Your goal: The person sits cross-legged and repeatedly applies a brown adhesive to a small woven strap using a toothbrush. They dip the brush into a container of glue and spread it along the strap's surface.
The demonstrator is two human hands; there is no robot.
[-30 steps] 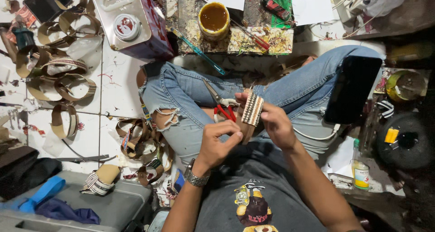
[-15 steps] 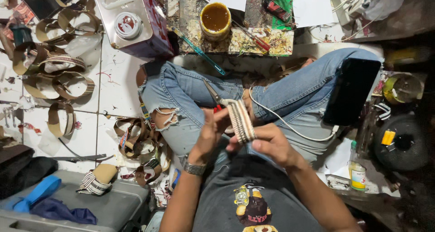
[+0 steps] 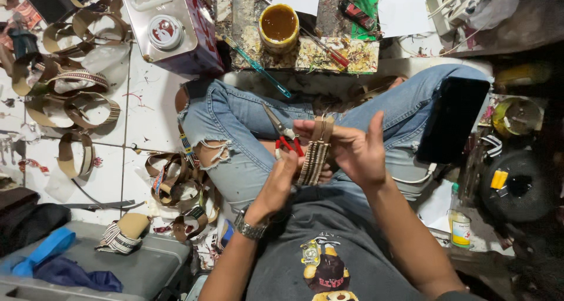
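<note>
The right hand (image 3: 352, 151) curls its fingers around a striped woven strap piece (image 3: 314, 154), holding it upright over the lap between the knees. The left hand (image 3: 281, 180) pinches the strap's lower edge, fingers narrow. Red-handled pliers (image 3: 282, 133) lie on the left thigh just beside both hands. A black phone (image 3: 452, 121) rests on the right knee. Farther out, a glue tin (image 3: 279, 24) stands on the paint-spattered board's (image 3: 329, 57) near edge, and strap loops (image 3: 70, 95) litter the tiled floor.
</note>
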